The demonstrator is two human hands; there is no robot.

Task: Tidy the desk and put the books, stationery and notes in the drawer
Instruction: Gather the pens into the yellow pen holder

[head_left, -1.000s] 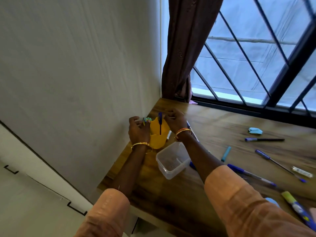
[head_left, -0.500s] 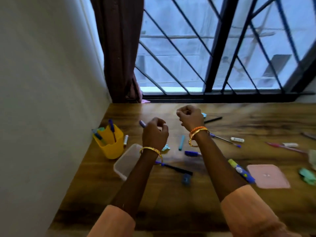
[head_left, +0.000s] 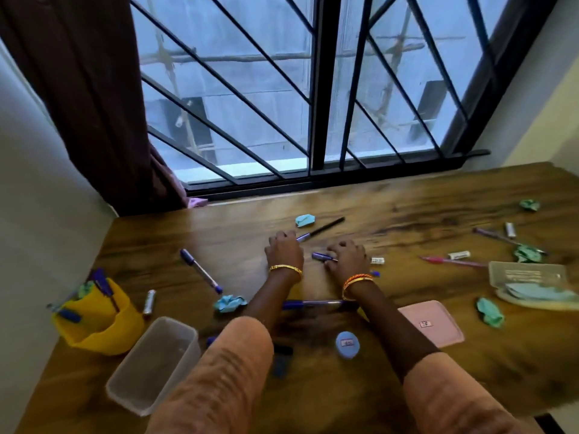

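The left hand (head_left: 284, 249) has its fingers curled down onto the near end of a black pen (head_left: 322, 228), and the right hand (head_left: 347, 256) curls its fingers over a blue pen (head_left: 322, 256), both at the middle of the desk (head_left: 407, 211). More pens, crumpled notes and caps lie scattered around. A yellow pen holder (head_left: 100, 324) stands near the left edge, a clear box (head_left: 153, 364) just beside it.

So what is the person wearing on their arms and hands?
Both arms have loose peach-orange sleeves pushed up to about the elbows. The left hand has a thin gold bangle at its wrist. The right hand has gold and orange-red bangles. No rings or gloves show.
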